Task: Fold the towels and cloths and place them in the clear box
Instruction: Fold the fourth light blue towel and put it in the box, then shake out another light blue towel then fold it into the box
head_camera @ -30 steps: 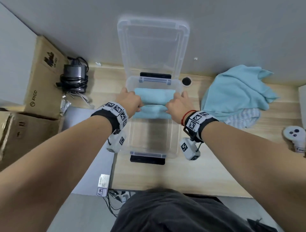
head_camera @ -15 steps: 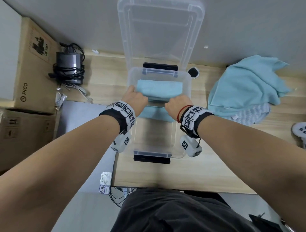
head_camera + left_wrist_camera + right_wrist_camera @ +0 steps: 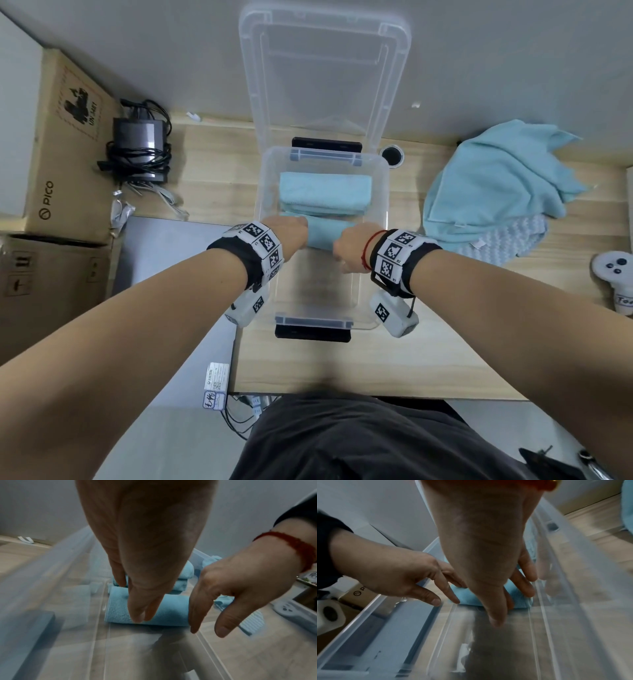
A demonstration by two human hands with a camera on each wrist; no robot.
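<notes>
A clear box (image 3: 313, 320) stands open on the wooden table, its lid (image 3: 325, 68) leaning on the wall behind. One folded blue towel (image 3: 325, 193) lies at the box's far end. A second folded blue cloth (image 3: 327, 233) lies on the box floor just in front of it. My left hand (image 3: 291, 229) is at the cloth's left end and my right hand (image 3: 346, 245) at its right end. In the left wrist view the left hand's (image 3: 133, 601) straight fingers touch the cloth (image 3: 171, 609). The right hand's (image 3: 510, 601) fingers rest flat on the cloth (image 3: 467, 597), thumb apart.
A heap of unfolded blue towels (image 3: 496, 181) with a striped cloth (image 3: 513, 240) under it lies right of the box. A white controller (image 3: 616, 270) sits at the far right. Cardboard boxes (image 3: 65, 144) and a power adapter with cables (image 3: 140, 150) are at the left.
Both hands brought the second folded cloth down from rim height onto the box floor, in front of the first towel. Their fingers have straightened out.
</notes>
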